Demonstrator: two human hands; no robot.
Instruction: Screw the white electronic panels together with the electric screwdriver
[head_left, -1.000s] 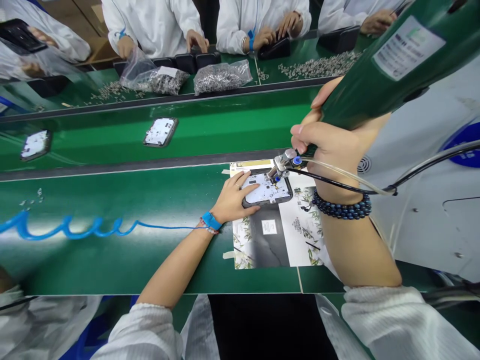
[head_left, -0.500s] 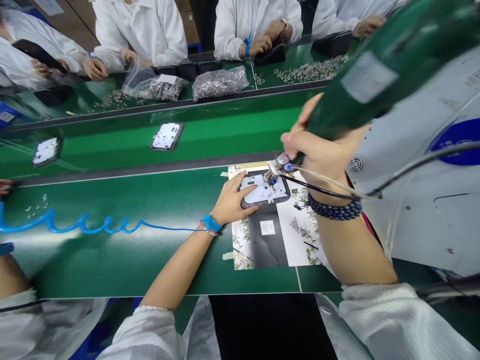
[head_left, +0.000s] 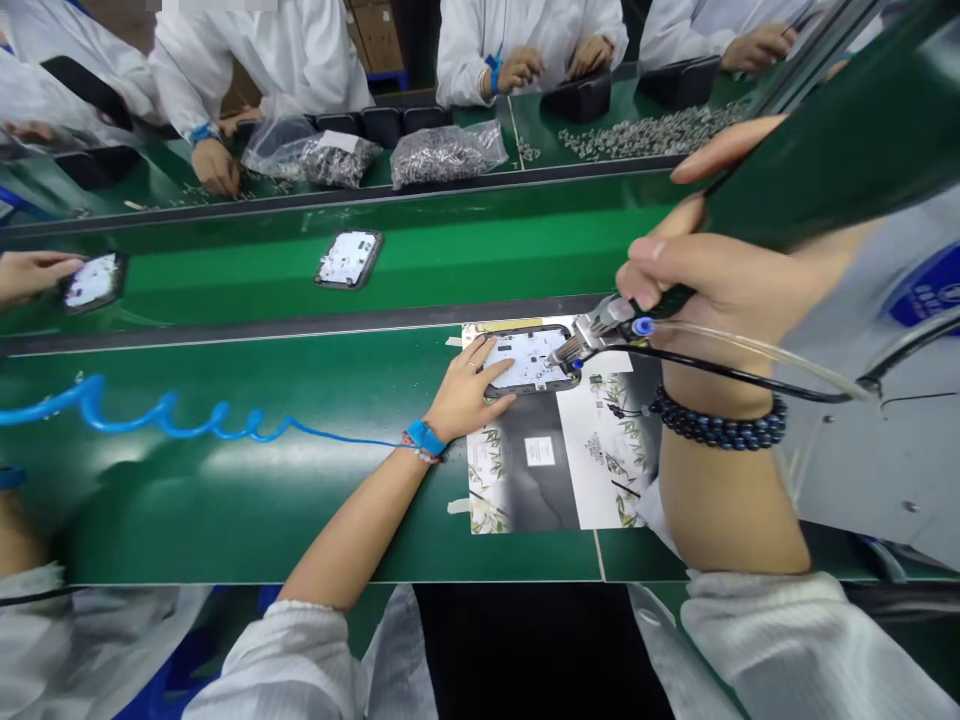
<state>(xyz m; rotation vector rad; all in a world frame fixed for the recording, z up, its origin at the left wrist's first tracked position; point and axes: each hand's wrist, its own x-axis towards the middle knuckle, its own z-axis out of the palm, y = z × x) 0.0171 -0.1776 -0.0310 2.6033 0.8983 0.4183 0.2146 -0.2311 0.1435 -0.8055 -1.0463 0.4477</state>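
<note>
My left hand [head_left: 466,392] lies over the left end of a flat device housing with a white board [head_left: 529,358], steadying it with fingers spread along its edge and onto the board. My right hand [head_left: 720,260] is wrapped round a big green powered screwdriver [head_left: 832,150], held tilted. Its metal nozzle [head_left: 589,335], with blue fittings and thin hoses, reaches the right end of the board; whether the tip touches is hard to tell. The housing rests at the top of a printed sheet [head_left: 536,490] taped to the green bench. A blue coiled cord [head_left: 225,420] runs to my left wristband.
Behind the bench, a green conveyor [head_left: 480,230] carries a similar housing [head_left: 349,258]; another person's hand [head_left: 37,275] touches one further left. Bags of small metal parts [head_left: 448,155] lie beyond, before co-workers in white coats. A grey machine [head_left: 862,450] stands at my right.
The screwdriver and my right hand have shifted right, its nozzle moving from mid-board to the board's right end. Another person's hand has come onto the far-left housing. My left hand stays put.
</note>
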